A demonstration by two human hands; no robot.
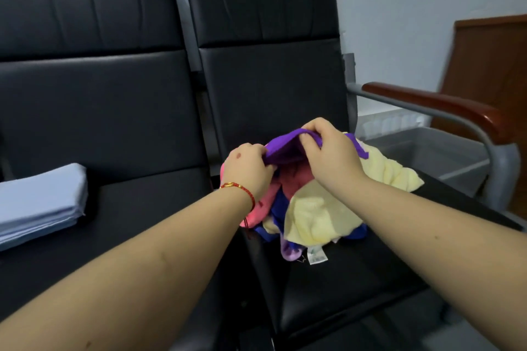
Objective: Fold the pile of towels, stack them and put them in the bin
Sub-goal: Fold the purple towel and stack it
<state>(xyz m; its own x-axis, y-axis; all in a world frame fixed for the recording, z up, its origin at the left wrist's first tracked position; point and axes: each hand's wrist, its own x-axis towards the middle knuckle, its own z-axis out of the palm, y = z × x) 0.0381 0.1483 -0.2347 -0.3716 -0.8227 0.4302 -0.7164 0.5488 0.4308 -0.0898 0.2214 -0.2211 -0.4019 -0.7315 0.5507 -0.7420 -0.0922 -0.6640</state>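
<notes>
A: Where is the crumpled purple cloth towel (281, 148)?

B: Centre of the frame, atop the loose pile of yellow, pink and blue towels (310, 208) on the right black padded seat (342, 279).

A: State of each hand?

B: The left hand (247, 171), with a red cord bracelet (239, 188) at the wrist, pinches the towel's left edge; the right hand (328, 151) pinches its upper edge, fingers curled over the fold.

A: Surroundings?

B: A grey plastic bin (433, 154) stands at right, beyond the wood-capped metal armrest (445, 107). A folded pale blue stack (40, 202) lies on the left seat (128, 222), left edge of the frame.
</notes>
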